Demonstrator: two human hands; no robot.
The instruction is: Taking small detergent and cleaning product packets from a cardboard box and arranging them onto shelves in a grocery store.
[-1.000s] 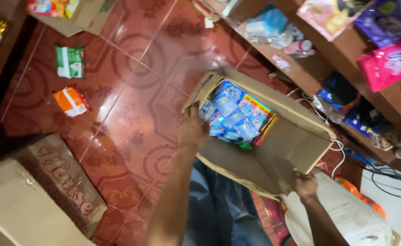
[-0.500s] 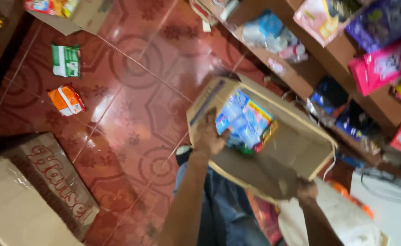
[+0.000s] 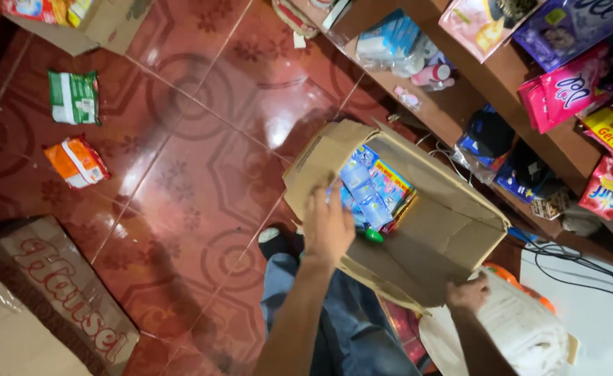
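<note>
An open brown cardboard box (image 3: 452, 223) is held up in front of me, tilted, its flaps spread. Inside lie several blue sachet packets (image 3: 372, 191) and a small green object (image 3: 374, 236). My left hand (image 3: 327, 226) reaches into the box's left side and rests on the blue packets, fingers spread over them. My right hand (image 3: 468, 294) grips the box's lower right corner from underneath. My blue trousers show below the box.
Red patterned floor tiles (image 3: 202, 139) lie below. A green packet (image 3: 74, 97) and an orange packet (image 3: 77, 162) lie on the floor at left. A large printed carton (image 3: 56, 306) stands at lower left. Wooden shelves (image 3: 501, 76) with colourful sachets run along the right; a white sack (image 3: 522, 327) sits lower right.
The box has been lifted and tipped closer to me. My left hand has moved from the box's left flap into the box, onto the blue packets.
</note>
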